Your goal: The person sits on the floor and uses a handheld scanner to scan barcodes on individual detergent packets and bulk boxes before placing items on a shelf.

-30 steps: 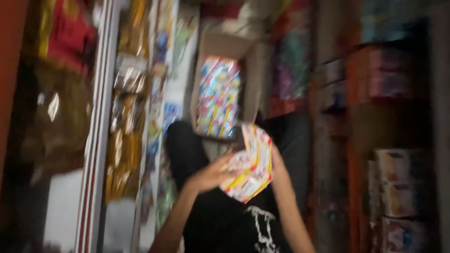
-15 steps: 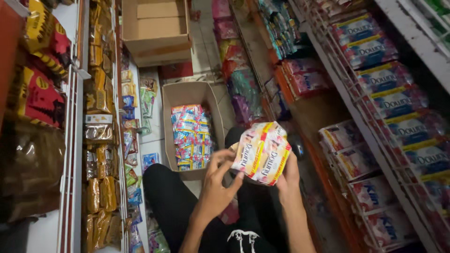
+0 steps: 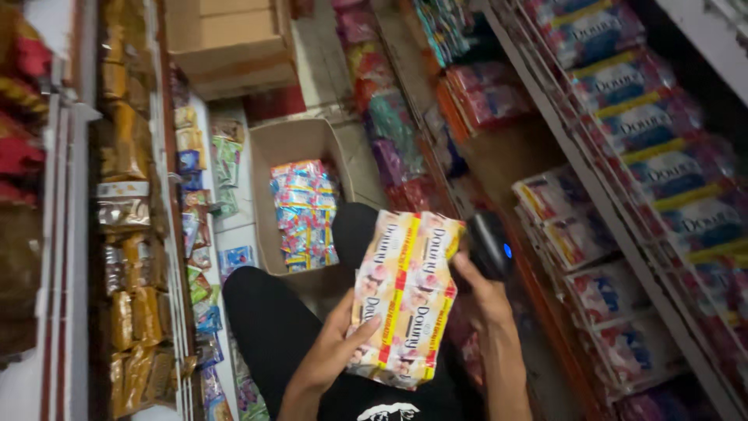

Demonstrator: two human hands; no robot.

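Seen from the head camera, looking down a narrow shop aisle, the left hand [image 3: 335, 351] curls around the lower left edge of a strip of pale yellow-and-red sachet packs [image 3: 405, 296], its thumb pressed across the front and the fingers wrapped behind, so the strip is firmly held. The strip hangs upright in front of the person's lap, above black trousers [image 3: 273, 327]. The right hand [image 3: 479, 292] is closed around a small black handheld scanner [image 3: 489, 245] with a blue light on its side, held just beside the right edge of the strip and touching or nearly touching it. On the floor beyond the knees stands an open cardboard box [image 3: 269, 156] with a stack of colourful sachet strips [image 3: 304, 210] inside. A closed cardboard box [image 3: 230, 39] lies farther up the aisle. To the right, shelves [image 3: 545, 117] hold rows of blue, pink and red refill pouches [image 3: 662, 171]; to the left, a rack carries hanging golden and brown packets [image 3: 132, 312].
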